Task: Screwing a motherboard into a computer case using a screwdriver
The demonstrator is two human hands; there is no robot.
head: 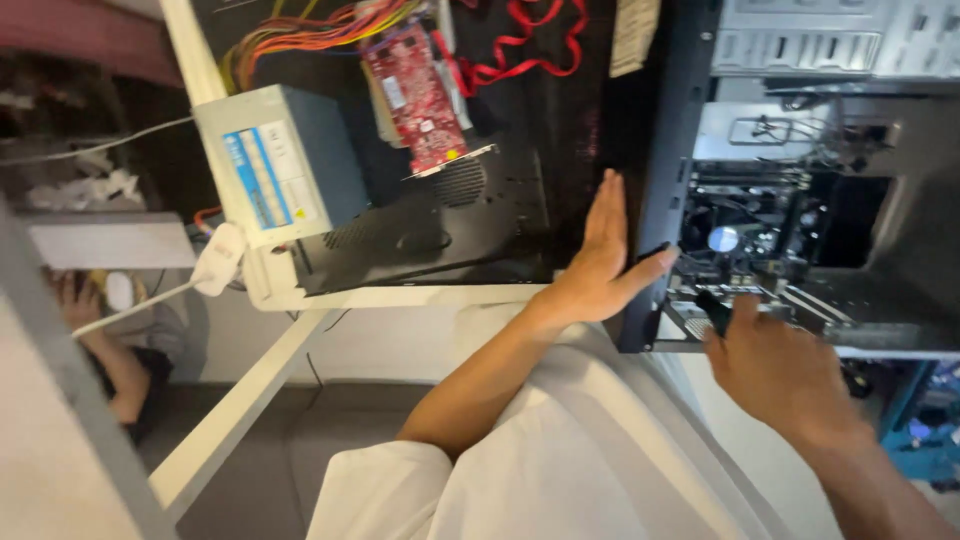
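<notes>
Bracing the open computer case (655,200), the left hand (600,265) lies flat with fingers spread against the dark front edge of the case, the thumb hooked round the lower corner; it grips nothing. The right hand (775,365) hovers just below the case's open side, its fingers loosely apart, the index finger raised towards a small dark part (712,308) at the bottom edge of the motherboard (745,240); whether it touches that part cannot be told. The case stands on the white table (400,297), to the person's right. To the left on the same table lie a black side panel (440,225), a red circuit card (420,90) and a grey power supply (280,160) with coloured wires (310,30). Another person's arm (115,350) shows at the far left, below the table.
</notes>
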